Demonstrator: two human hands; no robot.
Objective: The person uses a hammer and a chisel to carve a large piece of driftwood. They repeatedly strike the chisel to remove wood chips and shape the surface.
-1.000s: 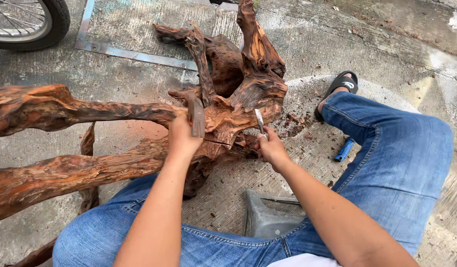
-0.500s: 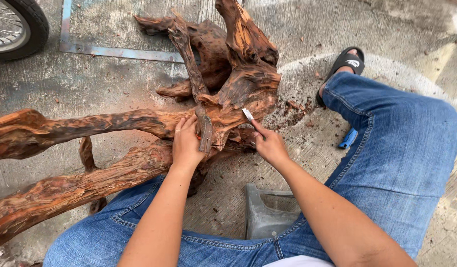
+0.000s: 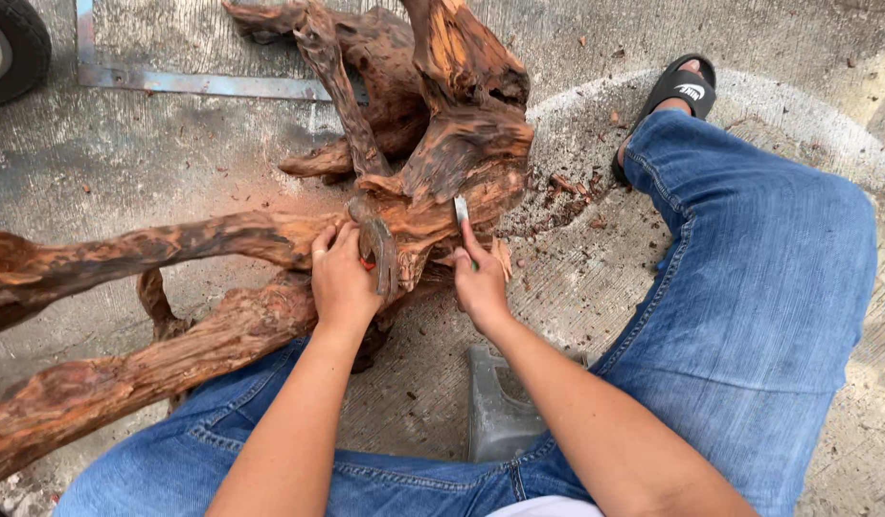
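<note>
Head view:
Wood: a gnarled reddish driftwood root (image 3: 433, 182) lies on the concrete floor (image 3: 174, 144), between the person's knees.
Left hand (image 3: 342, 282): closed on a branch of the root.
Right hand (image 3: 481, 282): gripping a small metal blade (image 3: 461, 211), tip against the wood.
Nearby: bark chips (image 3: 567, 187), black sandal (image 3: 682, 91).

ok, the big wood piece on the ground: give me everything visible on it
The driftwood root is reddish-brown and gnarled, with darker weathered patches and paler scraped areas. Long limbs run off to the left; twisted stubs rise at the top. It lies on the concrete floor between the person's knees, with chips scattered beside it. The left hand presses on its middle; the right hand holds a small metal blade against it.
</note>
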